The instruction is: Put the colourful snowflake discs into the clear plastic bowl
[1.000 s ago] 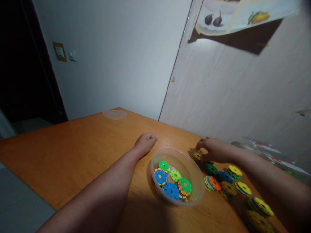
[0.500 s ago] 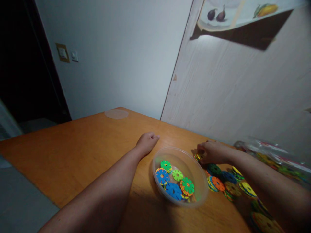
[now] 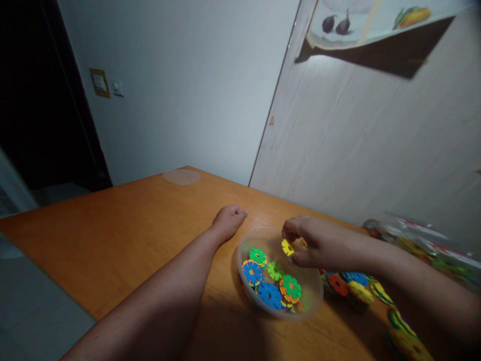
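My right hand point(image 3: 306, 243) is over the right rim of a clear plastic bowl point(image 3: 317, 301). Its thumb and fingers pinch a yellow notched plastic disc point(image 3: 287, 247) with a hole in the middle. Inside the bowl lie several such discs, among them a blue disc point(image 3: 269, 296), a green disc point(image 3: 290, 288) and a lime disc point(image 3: 275, 271). Just behind the bowl's left side my left hand point(image 3: 228, 222) rests on the table, closed in a fist with no object showing.
More notched discs point(image 3: 361, 292) lie in piles on the wooden table point(image 3: 143, 230), right of the bowl and partly under my right forearm. Clear plastic bags point(image 3: 432, 245) with coloured pieces stand by the wall. A round translucent lid point(image 3: 182, 177) lies at the far corner.
My right hand has moved left from the table beside the bowl to over its rim, carrying the yellow disc. My left hand has stayed in place.
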Demonstrator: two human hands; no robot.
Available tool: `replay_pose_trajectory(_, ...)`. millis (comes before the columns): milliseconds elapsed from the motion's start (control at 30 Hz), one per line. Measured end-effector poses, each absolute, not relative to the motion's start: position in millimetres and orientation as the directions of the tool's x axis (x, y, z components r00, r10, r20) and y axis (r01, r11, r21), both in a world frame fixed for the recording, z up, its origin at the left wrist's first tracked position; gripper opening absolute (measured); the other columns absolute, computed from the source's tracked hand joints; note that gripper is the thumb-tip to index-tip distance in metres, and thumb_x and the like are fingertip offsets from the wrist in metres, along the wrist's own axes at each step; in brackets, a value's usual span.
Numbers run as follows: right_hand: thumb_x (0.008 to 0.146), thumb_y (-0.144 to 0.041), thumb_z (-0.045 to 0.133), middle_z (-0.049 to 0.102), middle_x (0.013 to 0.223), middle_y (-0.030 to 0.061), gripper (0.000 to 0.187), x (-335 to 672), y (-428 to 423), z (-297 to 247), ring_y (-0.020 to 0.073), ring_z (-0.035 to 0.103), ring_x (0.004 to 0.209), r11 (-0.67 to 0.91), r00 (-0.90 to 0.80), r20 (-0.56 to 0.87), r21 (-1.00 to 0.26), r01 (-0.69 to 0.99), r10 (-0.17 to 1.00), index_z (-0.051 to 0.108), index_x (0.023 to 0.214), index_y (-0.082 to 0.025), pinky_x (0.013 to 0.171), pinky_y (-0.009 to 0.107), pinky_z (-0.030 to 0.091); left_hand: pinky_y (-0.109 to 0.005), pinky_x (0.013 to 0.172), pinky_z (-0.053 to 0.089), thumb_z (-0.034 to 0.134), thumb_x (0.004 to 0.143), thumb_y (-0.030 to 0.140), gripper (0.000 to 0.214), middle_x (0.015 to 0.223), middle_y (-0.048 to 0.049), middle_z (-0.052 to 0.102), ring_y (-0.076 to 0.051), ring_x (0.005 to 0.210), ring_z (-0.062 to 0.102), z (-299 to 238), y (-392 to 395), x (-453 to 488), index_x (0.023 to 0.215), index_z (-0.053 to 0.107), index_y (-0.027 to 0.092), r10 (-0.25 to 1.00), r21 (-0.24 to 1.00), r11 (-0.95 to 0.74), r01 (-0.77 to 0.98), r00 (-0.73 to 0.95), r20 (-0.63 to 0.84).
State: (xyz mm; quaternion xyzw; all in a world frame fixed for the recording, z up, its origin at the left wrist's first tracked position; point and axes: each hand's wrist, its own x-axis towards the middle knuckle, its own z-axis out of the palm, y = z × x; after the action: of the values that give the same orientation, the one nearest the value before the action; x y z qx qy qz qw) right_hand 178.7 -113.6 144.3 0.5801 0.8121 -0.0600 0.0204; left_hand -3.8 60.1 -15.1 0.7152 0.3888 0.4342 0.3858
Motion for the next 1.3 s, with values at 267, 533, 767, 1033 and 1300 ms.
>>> replay_pose_trajectory(267,0.072,-0.047,0.067,0.065,0.098,0.0090,0.040,165.3,-111.1,132.2,0.0242,0.058,0.086,0.354,-0.339,-0.164,0.070,0.933,0.926,0.064,0.101,-0.021,0.069,0.032,0.043,-0.023,0.049,0.023,0.054,0.078,0.051,0.039,0.055,0.0045,0.045,-0.009,0.053,0.039,-14.3,60.9,-3.1,0.060,0.048,0.017,0.896,0.879,-0.402,0.258,0.310,0.319)
replay_pose_trajectory(533,0.083,-0.032,0.053,0.069,0.091,0.0071,0.022,218.3,-94.5,146.9,0.0188,0.061,0.076,0.131,-0.126,-0.086,0.055,0.990,0.988,0.064,0.097,-0.020,0.063,0.027,0.043,-0.023,0.048,0.021,0.054,0.078,0.054,0.041,0.053,0.0048,0.044,-0.009,0.051,0.037,-15.6,60.9,-3.0,0.060,0.045,0.018,0.898,0.881,-0.400,0.251,0.301,0.322)
replay_pose_trajectory(767,0.073,-0.036,0.064,0.071,0.099,0.0098,0.036,270.7,-84.4,125.3,0.0235,0.066,0.086,0.063,-0.035,-0.211,0.128,0.990,0.977,0.069,0.103,-0.018,0.071,0.030,0.046,-0.023,0.049,0.021,0.054,0.078,0.052,0.040,0.052,0.0052,0.042,-0.009,0.051,0.037,-12.7,58.6,-3.5,0.058,0.045,0.018,0.897,0.883,-0.400,0.247,0.302,0.322)
replay_pose_trajectory(1033,0.067,-0.035,0.068,0.072,0.097,0.0077,0.041,277.8,-78.1,103.1,0.0237,0.066,0.084,0.069,-0.030,-0.255,0.146,0.987,0.966,0.069,0.105,-0.022,0.067,0.029,0.045,-0.023,0.049,0.021,0.055,0.077,0.052,0.040,0.053,0.0051,0.042,-0.009,0.052,0.036,-12.2,58.2,-3.9,0.058,0.045,0.018,0.896,0.883,-0.400,0.244,0.306,0.322)
replay_pose_trajectory(1300,0.065,-0.035,0.067,0.071,0.086,0.0070,0.031,273.1,-78.8,100.6,0.0218,0.064,0.074,0.044,-0.002,-0.244,0.166,0.985,0.970,0.069,0.092,-0.020,0.054,0.026,0.038,-0.023,0.048,0.021,0.055,0.078,0.051,0.039,0.054,0.0049,0.043,-0.009,0.052,0.037,-13.5,58.9,-3.8,0.060,0.045,0.018,0.900,0.886,-0.391,0.248,0.307,0.310)
